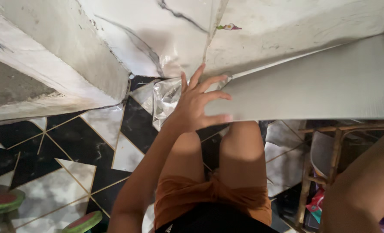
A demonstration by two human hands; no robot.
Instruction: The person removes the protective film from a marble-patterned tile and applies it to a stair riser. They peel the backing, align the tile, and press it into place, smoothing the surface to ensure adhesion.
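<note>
My left hand [198,101] reaches forward with its fingers spread. Its fingertips rest on the left edge of a large grey flat panel [312,86] that leans across the right of the view. Just left of the hand, crinkled clear plastic film [166,97] hangs at the wall's foot. The hand grips nothing. My right forearm [364,181] rises along the right edge, and its hand is out of the frame. My bare knees and orange shorts [209,194] show below.
A marble-patterned white wall [157,30] stands ahead, with a concrete ledge [41,82] on the left. The floor has black and white tiles [71,142] with gold lines. Two watermelon-patterned stools [2,203] sit bottom left. A wooden rack [325,164] stands right.
</note>
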